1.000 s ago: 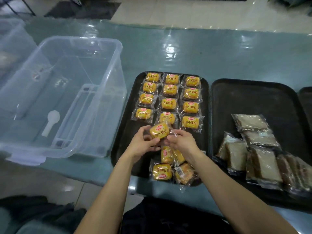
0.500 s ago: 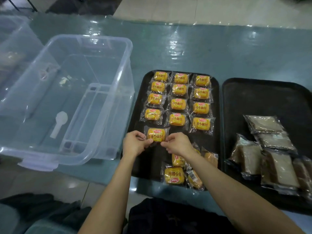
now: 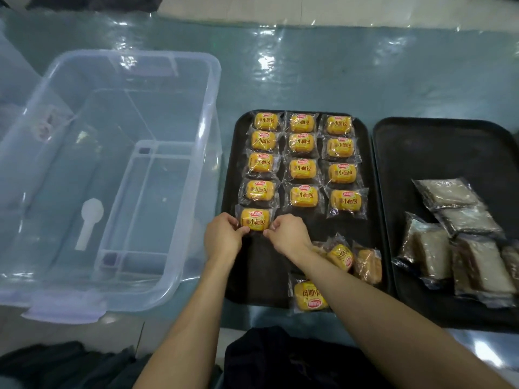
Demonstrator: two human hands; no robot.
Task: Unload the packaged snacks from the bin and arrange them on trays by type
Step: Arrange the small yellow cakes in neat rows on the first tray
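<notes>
Currently, the left hand (image 3: pixel 223 239) and right hand (image 3: pixel 289 235) both pinch the edges of one yellow clear-wrapped small bread packet (image 3: pixel 256 219), thumb and fingers closed on its wrapper at each side. This packet lies flat on the left black plastic tray (image 3: pixel 233 175), at the near end of the left column, just below four identical packets. Twelve such packets form a three-column grid (image 3: pixel 302 161) on the same tray. A loose pile of yellow packets (image 3: pixel 341 256) sits at the tray's near right corner, partly hidden by the right forearm. The right black tray (image 3: pixel 438 153) holds brown sliced-cake packets (image 3: pixel 460 234). The clear plastic storage bin (image 3: pixel 112 175) stands left of the trays on the teal table (image 3: pixel 337 74).
</notes>
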